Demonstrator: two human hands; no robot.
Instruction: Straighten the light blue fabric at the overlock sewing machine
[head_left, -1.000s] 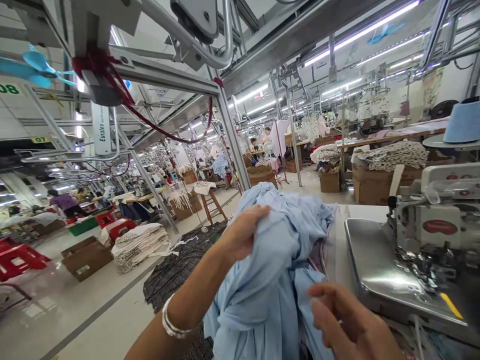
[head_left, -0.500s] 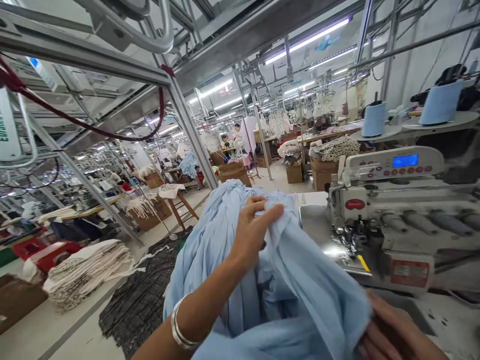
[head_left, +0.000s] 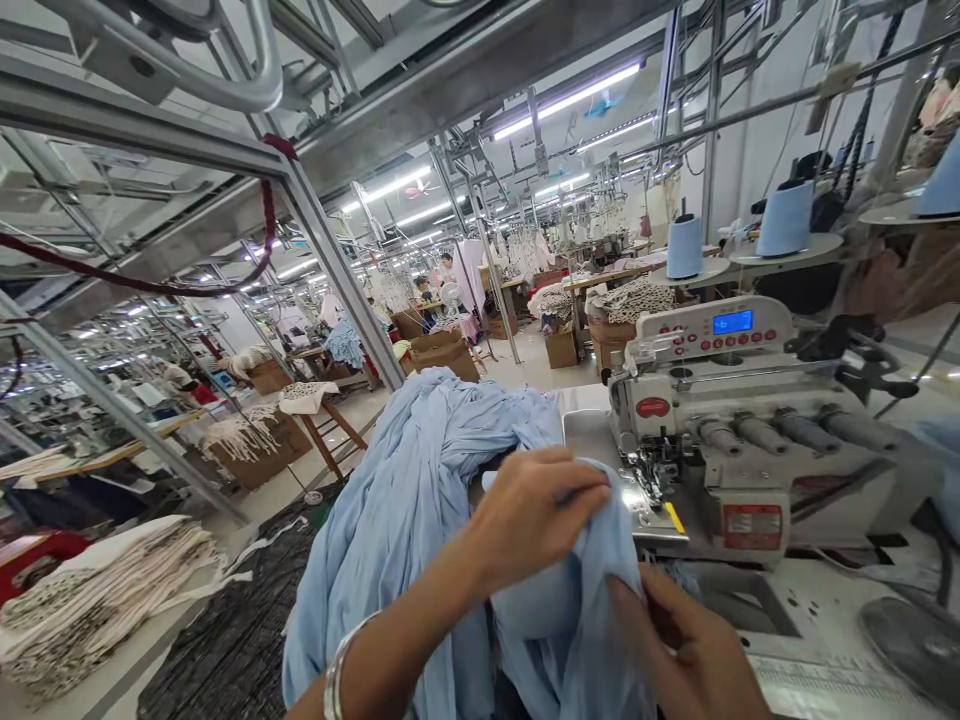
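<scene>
At the bench, left hand: my left hand [head_left: 536,520] closed over a raised fold of pale blue cloth [head_left: 420,500], fingers pressed together along the top, thumb hidden behind the fold; a silver bangle [head_left: 335,680] sits at the wrist.

Right hand: my right hand [head_left: 679,640] pinches the same cloth lower down, thumb and fingers on either side of a fold, close to my left hand.

Work in hand: both hands gathering and turning a fold out of the heap, by the look of it; no seam shows clearly.

Cloth: a loose heap spread over the bench, its raised fold reaching the edge of the steel machine bed [head_left: 589,430].

Machine: an overlock sewing machine [head_left: 720,420] just to my right, its presser foot [head_left: 646,478] just beside the cloth; I cannot see any cloth under it.

Thread: pale blue thread cones [head_left: 685,248] on round stands behind the machine.

Left of bench: dark knit fabric [head_left: 225,640] in a pile, and a stack of patterned cut pieces [head_left: 97,610] beyond its edge.

Aisle: a wooden stool [head_left: 322,430] draped with cloth, and a cardboard box [head_left: 259,450] of pieces.

Far end: a co-worker [head_left: 448,266] beside a white fan [head_left: 451,295], under steel overhead framing [head_left: 330,260].
</scene>
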